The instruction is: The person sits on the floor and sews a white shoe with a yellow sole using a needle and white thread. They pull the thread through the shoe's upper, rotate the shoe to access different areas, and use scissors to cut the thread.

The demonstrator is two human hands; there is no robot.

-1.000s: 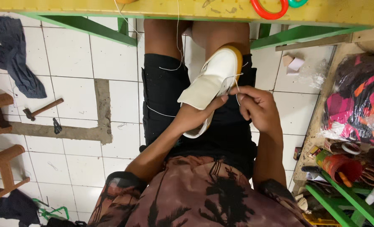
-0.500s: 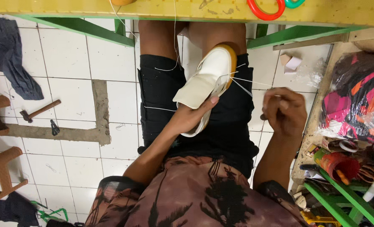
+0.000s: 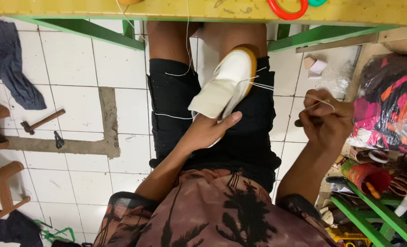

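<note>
A white shoe (image 3: 228, 84) with a tan sole rim, black shorts (image 3: 253, 137), brown palm-print shirt (image 3: 212, 210), yellow-green table (image 3: 75, 9).

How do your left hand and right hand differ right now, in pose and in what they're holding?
The left hand lies under the white shoe on the lap, thumb stretched out along its side, while the right hand is raised off to the side, away from the shoe. The left hand is spread loosely; the right hand is curled into a fist around a dark-handled tool and the thread. Both work on the same shoe, joined by taut thread.
</note>
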